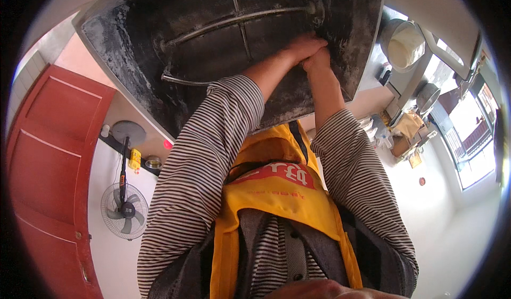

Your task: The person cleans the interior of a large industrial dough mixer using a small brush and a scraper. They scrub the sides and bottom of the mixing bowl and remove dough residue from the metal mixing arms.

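Both my arms, in rolled-up striped sleeves, reach into a big metal mixing tub [136,59] with a dark inside and whitish, floury residue on its walls. My left hand [306,46] stretches across to the tub's right side. There it meets my right hand [318,60], and the two press together low in the tub. Their fingers look curled closed, but whatever they hold is hidden. Beyond my hands, a metal stirring bar [234,19] spans the tub, crossed by a thinner rod. A bent metal rod end [186,81] shows beside my left forearm.
A yellow apron [282,192] covers my front, close to the tub's rim. Left stand a red door [48,182] and a fan [126,209]. At right are a pale bucket [405,48], a metal pot [427,98], a cardboard box [407,139], plastic bags and a bright window [474,134].
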`<control>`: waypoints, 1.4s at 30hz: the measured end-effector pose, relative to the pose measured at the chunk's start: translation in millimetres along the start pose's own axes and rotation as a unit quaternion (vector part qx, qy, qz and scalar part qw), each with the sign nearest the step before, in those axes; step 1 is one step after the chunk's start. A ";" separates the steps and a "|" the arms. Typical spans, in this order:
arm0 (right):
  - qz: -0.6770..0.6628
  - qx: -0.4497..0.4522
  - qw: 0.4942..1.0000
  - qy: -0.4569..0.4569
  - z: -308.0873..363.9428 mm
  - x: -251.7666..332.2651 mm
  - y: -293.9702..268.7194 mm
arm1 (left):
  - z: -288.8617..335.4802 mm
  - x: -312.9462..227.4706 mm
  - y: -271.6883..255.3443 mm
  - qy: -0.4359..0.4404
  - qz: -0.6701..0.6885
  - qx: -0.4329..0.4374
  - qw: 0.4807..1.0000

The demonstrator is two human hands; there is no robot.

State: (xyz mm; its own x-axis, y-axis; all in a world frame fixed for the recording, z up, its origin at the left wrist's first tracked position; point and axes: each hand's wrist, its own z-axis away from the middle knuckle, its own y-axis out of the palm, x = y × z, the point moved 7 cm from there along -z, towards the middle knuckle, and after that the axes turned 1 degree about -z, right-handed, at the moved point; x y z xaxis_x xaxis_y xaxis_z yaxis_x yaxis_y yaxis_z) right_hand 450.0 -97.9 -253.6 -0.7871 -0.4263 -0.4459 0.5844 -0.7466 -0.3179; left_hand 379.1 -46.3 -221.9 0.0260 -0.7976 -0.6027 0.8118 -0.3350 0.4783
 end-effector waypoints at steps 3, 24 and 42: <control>-0.080 0.029 0.996 -0.008 28.4 -4.2 -27.6 | 38.0 -27.3 0.2 -0.041 -0.059 -0.002 0.997; 0.011 0.015 1.000 0.016 16.1 -1.3 -2.4 | 19.3 -28.4 -4.7 -0.019 -0.073 0.019 0.997; -0.543 -0.087 0.834 0.049 -2.5 -7.7 -11.7 | 14.7 -22.2 -18.2 -0.025 -0.062 -0.008 0.998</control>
State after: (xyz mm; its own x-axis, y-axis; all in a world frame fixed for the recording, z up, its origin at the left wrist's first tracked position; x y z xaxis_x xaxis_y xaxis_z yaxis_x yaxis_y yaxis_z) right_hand 449.7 -84.6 -248.5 -0.8562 0.5027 0.1194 -0.4351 -0.5768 -0.6914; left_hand 355.2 -29.8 -207.8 -0.1041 -0.7740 -0.6245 0.8162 -0.4253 0.3911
